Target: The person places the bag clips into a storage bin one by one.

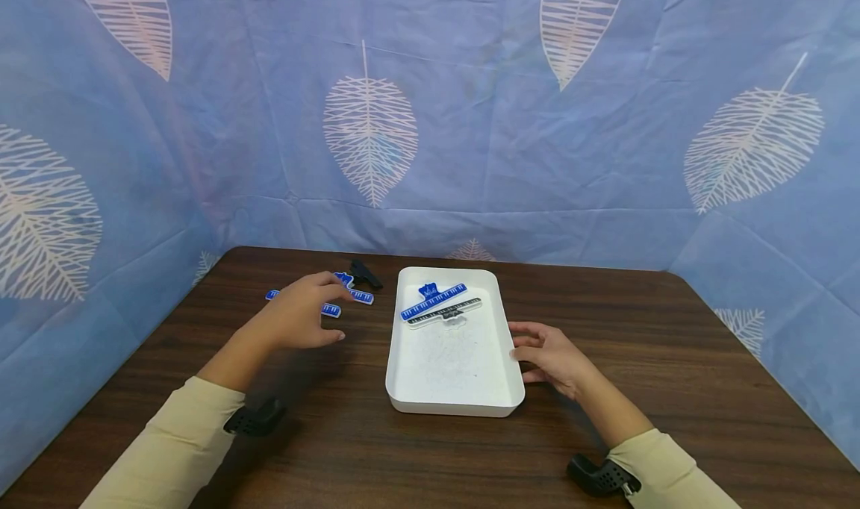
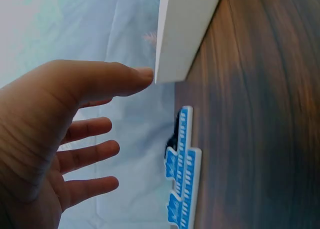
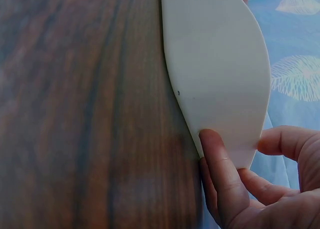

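Note:
My left hand (image 1: 305, 315) hovers over two blue piano-key clips on the table, its fingers spread and holding nothing. It partly hides the nearer blue clip (image 1: 331, 310); the farther blue clip (image 1: 363, 297) shows past the fingertips. In the left wrist view both blue clips (image 2: 192, 171) lie apart from the hand. Beyond them is a black clip (image 1: 366, 274). Fingers of my right hand (image 1: 554, 360) touch the right outer side of a white tray (image 1: 457, 409). Inside that tray, toward its far end, lie another blue piano-key clip (image 1: 433, 302) and a black-and-white piano-key clip (image 1: 445, 313).
The dark wooden table (image 1: 625, 315) runs back to a blue cloth (image 1: 457, 158) printed with white leaves, which also hangs at both sides. Each wrist wears a black device, such as the left wrist device (image 1: 255, 418).

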Available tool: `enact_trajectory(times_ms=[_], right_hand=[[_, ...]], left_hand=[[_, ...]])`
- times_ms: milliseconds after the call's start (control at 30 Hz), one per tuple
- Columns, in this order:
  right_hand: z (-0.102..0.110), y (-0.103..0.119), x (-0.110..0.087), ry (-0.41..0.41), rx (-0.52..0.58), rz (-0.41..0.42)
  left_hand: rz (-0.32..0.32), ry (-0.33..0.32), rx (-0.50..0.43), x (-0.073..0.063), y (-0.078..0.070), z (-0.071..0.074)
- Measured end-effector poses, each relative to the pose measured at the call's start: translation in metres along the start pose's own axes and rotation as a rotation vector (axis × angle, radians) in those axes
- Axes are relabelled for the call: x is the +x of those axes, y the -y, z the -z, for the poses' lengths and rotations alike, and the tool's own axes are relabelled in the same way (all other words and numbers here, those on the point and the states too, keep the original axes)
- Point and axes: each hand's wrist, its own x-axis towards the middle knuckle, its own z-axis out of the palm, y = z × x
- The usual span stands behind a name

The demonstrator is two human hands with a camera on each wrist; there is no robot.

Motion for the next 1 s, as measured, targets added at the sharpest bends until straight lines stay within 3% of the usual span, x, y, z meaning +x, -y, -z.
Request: enact_trajectory(times_ms=[233, 467, 767, 1000], right_hand=[[0.002, -0.002, 0.002, -0.001, 0.001, -0.003], [0.003, -0.003, 0.003, -0.007, -0.009, -0.005], [0.000, 0.000, 0.000, 0.012, -0.019, 0.008], [0.000, 0.000, 0.000, 0.000, -0.026, -0.002]], left_hand=[[0.048, 0.014, 0.001, -0.005, 0.018, -0.004], [0.146, 0.027, 0.027, -0.006, 0.035, -0.010], [0.254, 0.114, 0.074, -0.001, 0.053, -0.017], [0.333, 0.133, 0.069, 0.007, 0.071, -0.025]])
